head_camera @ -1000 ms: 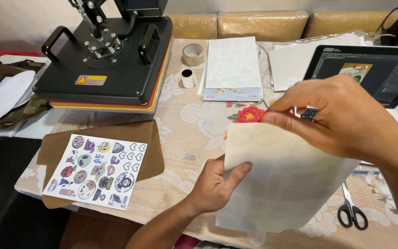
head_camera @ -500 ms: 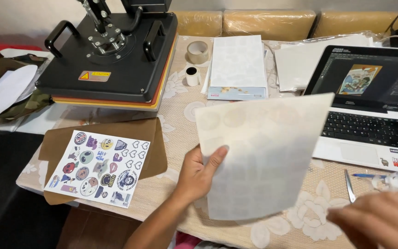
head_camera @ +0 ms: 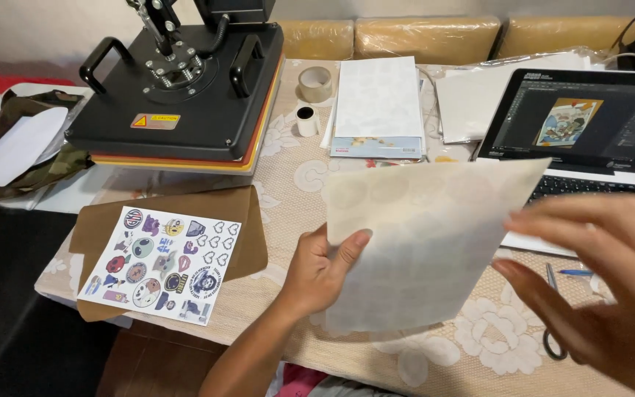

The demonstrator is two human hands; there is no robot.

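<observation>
Left hand grip: the left hand (head_camera: 321, 268) pinches the translucent sheet (head_camera: 424, 242) at its left edge — thumb on the near face, fingers behind it.
Sheet: held tilted above the table's front edge, faint round shapes showing through it; its top right corner overlaps the view of the laptop (head_camera: 589, 132).
Right hand: the right hand (head_camera: 600, 283) is blurred, fingers spread, holding nothing, just beside the sheet's right edge — contact cannot be told.
Under the right hand: scissors (head_camera: 553, 334) and a blue pen (head_camera: 576, 273) lie on the lace tablecloth (head_camera: 288, 176) near the front right corner.
Front left corner: a printed sticker sheet (head_camera: 162, 263) lies on brown paper (head_camera: 244, 220).
Back left: a black heat press (head_camera: 181, 88), closed.
Back middle: a roll of tape (head_camera: 315, 83), a small white roll (head_camera: 306, 121) and a stack of paper (head_camera: 378, 106).
</observation>
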